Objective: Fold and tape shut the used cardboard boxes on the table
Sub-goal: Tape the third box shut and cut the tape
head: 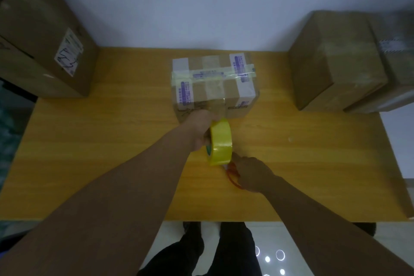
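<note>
**Desk:** What did you log for item one?

**Operator:** Small brown cardboard box, flaps down, crossed with clear tape and white-and-purple printed strips. It stood at the middle of the yellow wooden counter, towards the far edge.

**Desk:** Item two?

**Operator:** One yellow roll of packing tape, held on edge just in front of the box. I saw the left hand with its grip clamped on the roll, knuckles against the box's near face. A clear strip appeared to run from the roll up that face.

**Desk:** And the other hand?

**Operator:** The right hand lay low on the counter beside the roll, its grip curled round the handles of the red-handled scissors. I could not make out the blades.

**Desk:** Other stock?

**Operator:** One large brown cardboard box with a white label at the counter's left end, and one large plain brown cardboard box at the right end, both well apart from the small box.
</note>
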